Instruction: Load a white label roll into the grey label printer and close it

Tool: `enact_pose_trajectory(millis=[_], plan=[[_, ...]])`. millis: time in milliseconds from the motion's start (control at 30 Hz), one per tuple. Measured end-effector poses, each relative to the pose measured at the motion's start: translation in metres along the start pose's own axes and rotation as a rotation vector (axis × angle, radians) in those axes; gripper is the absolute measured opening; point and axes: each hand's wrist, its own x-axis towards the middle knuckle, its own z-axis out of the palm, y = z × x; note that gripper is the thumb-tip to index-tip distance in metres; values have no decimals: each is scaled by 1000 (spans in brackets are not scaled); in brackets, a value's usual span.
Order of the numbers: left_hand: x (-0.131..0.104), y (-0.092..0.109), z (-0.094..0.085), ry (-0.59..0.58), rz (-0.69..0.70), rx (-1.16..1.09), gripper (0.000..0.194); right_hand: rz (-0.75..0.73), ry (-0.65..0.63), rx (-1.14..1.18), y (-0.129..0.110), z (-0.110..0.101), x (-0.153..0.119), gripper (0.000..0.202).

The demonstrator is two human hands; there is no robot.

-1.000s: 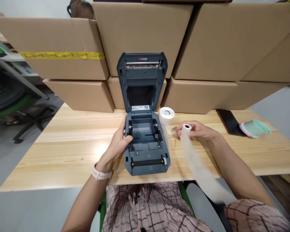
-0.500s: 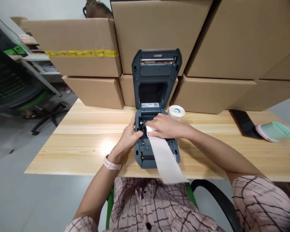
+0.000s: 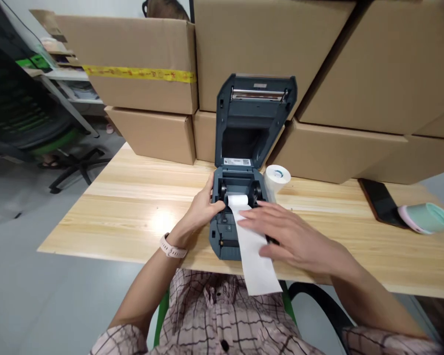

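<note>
Printer (image 3: 240,168): gripped its side w/ L hand (image 3: 203,207), prob. to steady it, & held R hand (image 3: 294,237) open over paper strip (image 3: 253,256).

Pale pink wristband (image 3: 173,248) in my view, snug just behind left hand (image 3: 203,209), small holes dotting strap. Farther back up same arm, left sleeve (image 3: 120,341): loose, short, dusty pink with dark wavy check. Right sleeve (image 3: 387,340) matches, well behind right hand (image 3: 299,241). Between hands, closer in, I catch shirt front (image 3: 192,315): same check, cloth gathered up top, dark round button (image 3: 225,345) on centre line.
</note>
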Motion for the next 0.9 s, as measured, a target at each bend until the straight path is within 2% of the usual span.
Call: enact_pose_trajectory(millis=[133, 233, 400, 600, 900], plan=[[1, 0, 1, 1, -5, 1, 97, -31, 43, -141, -19, 20, -20, 92], [1, 1, 2, 1, 40, -17, 93, -69, 136, -207, -30, 35, -15, 100], [1, 2, 1, 9, 53, 31, 88, -86, 200, -221, -39, 47, -9, 94], [2, 0, 1, 3, 93, -3, 88, -112, 241, -168, -44, 46, -17, 81], [3, -2, 1, -11, 94, -42, 94, -113, 264, -88, -45, 49, -18, 78]])
